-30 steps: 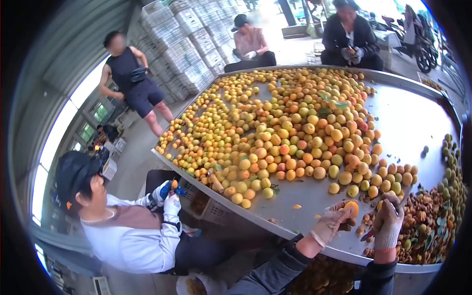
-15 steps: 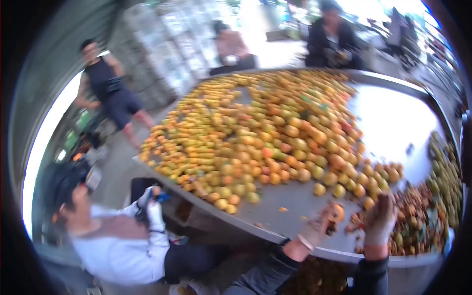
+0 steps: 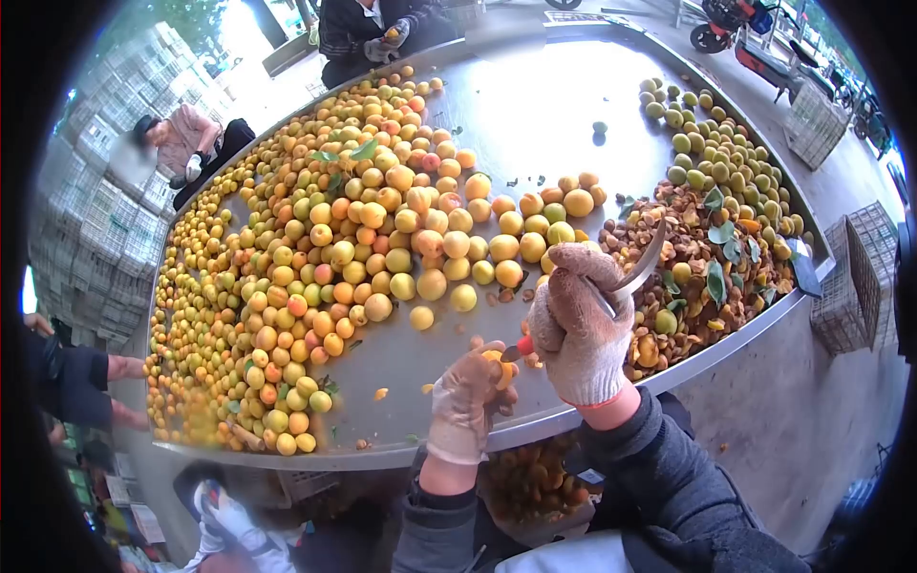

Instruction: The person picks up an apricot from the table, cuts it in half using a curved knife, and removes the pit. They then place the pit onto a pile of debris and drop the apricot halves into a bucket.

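Note:
My left hand [image 3: 468,401], in a stained pale glove, is closed round an orange apricot [image 3: 499,368] near the table's front edge. My right hand [image 3: 585,325], also gloved, grips a curved metal tool [image 3: 642,265] whose blade-like end rises above the fist. A small red piece [image 3: 525,346] shows between the two hands, close to the apricot; what it belongs to is unclear. Whole yellow-orange apricots [image 3: 382,220] cover the left and middle of the metal table [image 3: 382,401]. Brown pits and scraps [image 3: 688,248] lie beside my right hand.
Green fruit [image 3: 716,153] lies along the table's right side. Crates [image 3: 850,286] stand beyond the right edge, and a bin of fruit pieces [image 3: 540,477] is below the front edge. Seated people [image 3: 191,143] work around the table. Stacked crates [image 3: 105,191] rise at the left.
The view has swung toward the right side of the table and sharpened. My right hand, open-looking and blurred before, now shows a grip on the curved tool. My left hand still holds fruit.

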Action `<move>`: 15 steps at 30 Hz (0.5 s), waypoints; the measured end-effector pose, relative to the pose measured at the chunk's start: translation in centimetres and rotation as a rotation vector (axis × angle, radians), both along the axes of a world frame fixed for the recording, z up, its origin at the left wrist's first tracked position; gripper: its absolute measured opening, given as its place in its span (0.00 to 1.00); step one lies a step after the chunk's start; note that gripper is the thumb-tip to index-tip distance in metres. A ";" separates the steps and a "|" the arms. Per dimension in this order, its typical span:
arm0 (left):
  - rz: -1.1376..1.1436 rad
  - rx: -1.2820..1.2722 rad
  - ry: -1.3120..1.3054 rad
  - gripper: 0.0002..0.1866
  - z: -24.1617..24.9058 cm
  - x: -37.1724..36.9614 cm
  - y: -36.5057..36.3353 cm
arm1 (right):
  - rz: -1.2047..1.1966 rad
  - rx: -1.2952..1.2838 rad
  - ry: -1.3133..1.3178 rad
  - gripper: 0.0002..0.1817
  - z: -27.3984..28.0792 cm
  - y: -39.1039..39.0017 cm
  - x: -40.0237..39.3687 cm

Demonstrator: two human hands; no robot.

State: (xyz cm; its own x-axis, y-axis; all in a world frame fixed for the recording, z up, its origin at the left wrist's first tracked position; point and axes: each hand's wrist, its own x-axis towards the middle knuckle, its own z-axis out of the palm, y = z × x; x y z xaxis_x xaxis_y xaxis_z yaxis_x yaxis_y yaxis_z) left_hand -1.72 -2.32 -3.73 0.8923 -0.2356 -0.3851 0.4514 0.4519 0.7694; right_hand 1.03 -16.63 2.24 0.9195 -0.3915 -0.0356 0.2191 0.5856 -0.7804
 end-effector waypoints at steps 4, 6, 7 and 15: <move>0.063 0.034 -0.045 0.26 0.0 -0.1 -0.4 | 0.030 -0.203 -0.201 0.10 -1.8 -0.1 0.0; 0.083 0.055 -0.057 0.23 0.2 -0.3 -0.6 | 0.064 -0.084 -0.185 0.10 -2.4 -0.5 0.3; 0.077 0.083 -0.035 0.21 0.5 -0.3 -0.7 | 0.085 -0.027 -0.180 0.10 -2.5 -0.7 0.6; -0.089 0.411 -0.304 0.12 -1.7 0.3 -0.2 | 0.035 -0.006 -0.113 0.12 -7.3 -1.1 3.7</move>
State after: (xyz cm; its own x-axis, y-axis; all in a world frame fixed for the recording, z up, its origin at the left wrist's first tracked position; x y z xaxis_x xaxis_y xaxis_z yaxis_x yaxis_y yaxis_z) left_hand -1.47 -2.52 -5.44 0.9616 -0.2000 -0.1879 0.2025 0.0551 0.9777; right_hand 4.72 -17.77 -5.02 0.9307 -0.3588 0.0715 0.2854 0.5898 -0.7554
